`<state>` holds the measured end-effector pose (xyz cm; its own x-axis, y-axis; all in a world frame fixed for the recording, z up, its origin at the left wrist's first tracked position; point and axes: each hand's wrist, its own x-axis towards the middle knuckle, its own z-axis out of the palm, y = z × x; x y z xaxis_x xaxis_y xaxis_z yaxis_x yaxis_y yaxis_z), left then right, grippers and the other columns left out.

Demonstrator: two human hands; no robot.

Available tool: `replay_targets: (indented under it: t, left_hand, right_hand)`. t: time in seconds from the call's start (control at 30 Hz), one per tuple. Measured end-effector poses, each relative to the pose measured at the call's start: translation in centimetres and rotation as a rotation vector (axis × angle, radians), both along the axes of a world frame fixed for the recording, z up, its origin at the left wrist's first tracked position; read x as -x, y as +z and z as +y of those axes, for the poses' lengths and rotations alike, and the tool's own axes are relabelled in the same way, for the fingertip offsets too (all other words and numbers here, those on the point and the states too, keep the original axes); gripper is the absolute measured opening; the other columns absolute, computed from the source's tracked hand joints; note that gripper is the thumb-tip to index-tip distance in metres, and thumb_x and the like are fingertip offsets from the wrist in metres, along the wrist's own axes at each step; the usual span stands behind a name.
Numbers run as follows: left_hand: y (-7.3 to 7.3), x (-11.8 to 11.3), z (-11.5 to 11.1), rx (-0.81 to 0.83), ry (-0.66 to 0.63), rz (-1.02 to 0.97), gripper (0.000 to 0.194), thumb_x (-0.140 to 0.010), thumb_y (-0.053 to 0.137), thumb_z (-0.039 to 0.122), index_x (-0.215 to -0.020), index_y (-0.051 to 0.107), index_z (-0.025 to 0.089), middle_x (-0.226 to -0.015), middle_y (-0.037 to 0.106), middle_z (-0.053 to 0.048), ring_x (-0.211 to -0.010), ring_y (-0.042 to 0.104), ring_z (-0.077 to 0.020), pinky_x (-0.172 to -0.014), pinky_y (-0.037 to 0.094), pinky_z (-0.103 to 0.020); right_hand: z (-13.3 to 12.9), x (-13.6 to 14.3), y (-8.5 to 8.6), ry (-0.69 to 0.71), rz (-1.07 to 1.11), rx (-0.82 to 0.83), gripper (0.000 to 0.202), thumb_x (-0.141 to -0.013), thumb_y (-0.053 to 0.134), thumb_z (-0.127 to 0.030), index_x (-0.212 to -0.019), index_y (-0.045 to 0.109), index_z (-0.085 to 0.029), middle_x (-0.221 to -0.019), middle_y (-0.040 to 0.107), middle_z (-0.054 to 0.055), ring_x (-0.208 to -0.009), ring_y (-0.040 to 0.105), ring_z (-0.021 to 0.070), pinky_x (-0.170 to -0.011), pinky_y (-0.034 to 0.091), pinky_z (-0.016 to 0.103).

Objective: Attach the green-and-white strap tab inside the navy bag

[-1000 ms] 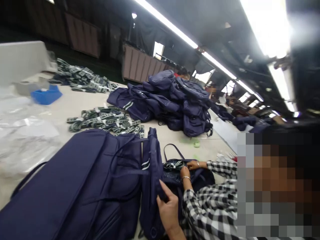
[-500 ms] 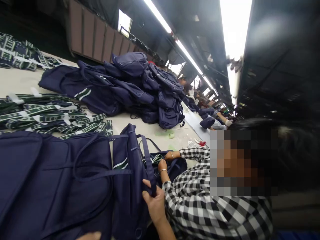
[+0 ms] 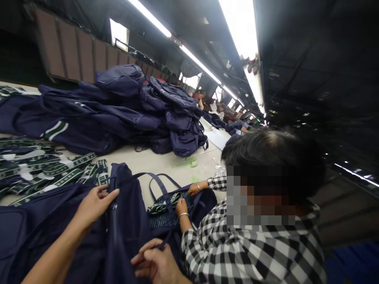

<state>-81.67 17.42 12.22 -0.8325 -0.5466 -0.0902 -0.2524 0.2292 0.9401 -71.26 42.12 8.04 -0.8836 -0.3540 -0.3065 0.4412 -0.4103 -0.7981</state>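
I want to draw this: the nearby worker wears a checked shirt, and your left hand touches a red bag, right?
No, the bag is dark blue, not red, as the head view shows. The left hand does touch it, and the shirt is checked.

The bag [image 3: 132, 223] is navy, the shirt [image 3: 245, 252] checked.

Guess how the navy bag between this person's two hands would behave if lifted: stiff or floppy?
The navy bag would probably sag and fold, since its fabric looks softly creased. Its strap may dangle or swing, as it arches loosely.
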Motion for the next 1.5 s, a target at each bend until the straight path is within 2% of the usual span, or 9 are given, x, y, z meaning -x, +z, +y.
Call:
replay_targets:
  t: [0.17,0.33,0.47,0.67,0.77,0.9,1.1,1.23,1.5]
  left_hand:
    - [-1.4,0.9,1.2,-0.315,-0.042,0.035,0.062,-0.052,0.072,0.034,-0.109,0.056,0.014,-0.074,0.063,-0.003,-0.067,0.062,-0.0207,-0.06,0.049,-0.029]
    - [-2.3,0.4,2.6,-0.469,-0.019,0.124,0.042,-0.062,0.072,0.032,-0.096,0.054,0.015,-0.081,0.066,-0.004,-0.072,0.064,-0.0188,-0.068,0.053,-0.031]
    - [-2.7,-0.3,3.5,-0.396,0.022,0.147,0.025,-0.076,0.065,0.039,-0.085,0.057,0.017,-0.075,0.061,-0.001,-0.07,0.059,-0.0171,-0.07,0.049,-0.031]
    - [-2.3,-1.2,2.6,-0.337,-0.007,0.122,0.021,-0.087,0.06,0.029,-0.073,0.054,0.016,-0.065,0.05,0.004,-0.058,0.048,-0.0121,-0.059,0.041,-0.027]
    - [-1.9,-1.8,2.0,-0.376,-0.086,0.101,0.025,-0.09,0.059,0.029,-0.07,0.05,0.017,-0.057,0.042,0.007,-0.048,0.043,-0.0096,-0.05,0.039,-0.024]
    - [-1.5,-2.1,1.8,-0.334,-0.114,0.096,0.03,-0.09,0.06,0.032,-0.067,0.048,0.017,-0.052,0.037,0.009,-0.042,0.038,-0.0077,-0.043,0.034,-0.021]
    - [-1.7,-1.8,1.0,-0.184,-0.103,0.077,0.033,-0.085,0.063,0.031,-0.06,0.045,0.018,-0.048,0.039,0.009,-0.042,0.04,-0.0086,-0.043,0.033,-0.022]
    - [-1.6,-1.6,0.3,-0.13,-0.127,0.038,0.028,-0.072,0.061,0.038,-0.057,0.045,0.022,-0.043,0.046,0.005,-0.041,0.047,-0.0145,-0.043,0.038,-0.027]
    - [-0.5,-1.9,0.4,-0.041,-0.193,0.027,0.029,-0.059,0.057,0.05,-0.053,0.043,0.024,-0.042,0.048,0.001,-0.043,0.051,-0.0201,-0.046,0.041,-0.031]
  right_hand:
    - [1.3,1.0,0.0,-0.351,-0.256,-0.056,0.039,-0.069,0.076,-0.031,-0.1,0.063,-0.011,-0.058,0.065,0.002,-0.046,0.059,0.0088,-0.041,0.039,0.012]
    - [1.2,-1.2,3.8,-0.693,0.422,-0.503,0.059,-0.084,0.065,-0.044,-0.133,0.046,-0.018,-0.07,0.063,-0.002,-0.048,0.055,0.0094,-0.045,0.044,0.02]
    - [-2.7,0.6,7.7,-0.267,1.008,-0.857,0.022,-0.089,0.061,-0.037,-0.103,0.07,-0.023,-0.099,0.066,0.004,-0.077,0.064,0.0137,-0.073,0.055,0.027]
    - [-8.7,7.3,8.2,0.286,1.153,-1.339,0.054,-0.08,0.068,-0.052,-0.127,0.061,-0.026,-0.12,0.056,0.006,-0.097,0.062,0.0195,-0.089,0.051,0.034]
    - [-9.6,8.3,8.4,0.411,1.202,-1.474,0.046,-0.079,0.068,-0.049,-0.12,0.066,-0.027,-0.109,0.057,0.005,-0.09,0.063,0.0189,-0.083,0.052,0.031]
    - [-10.8,7.8,8.9,0.382,1.296,-1.65,0.03,-0.08,0.065,-0.04,-0.1,0.07,-0.018,-0.096,0.063,0.009,-0.086,0.065,0.0244,-0.075,0.053,0.034]
    - [-11.9,6.6,8.0,0.293,1.397,-1.667,0.025,-0.092,0.048,-0.024,-0.11,0.06,-0.011,-0.102,0.066,0.013,-0.09,0.066,0.0259,-0.078,0.051,0.037]
    - [-11.2,7.5,7.6,0.266,1.383,-1.604,0.024,-0.097,0.046,-0.033,-0.105,0.062,-0.016,-0.102,0.067,0.008,-0.089,0.065,0.0201,-0.075,0.049,0.029]
    - [-8.0,7.6,7.1,0.303,1.134,-0.953,0.012,-0.087,0.067,-0.028,-0.081,0.066,-0.017,-0.075,0.062,-0.005,-0.067,0.055,0.0082,-0.063,0.04,0.017]
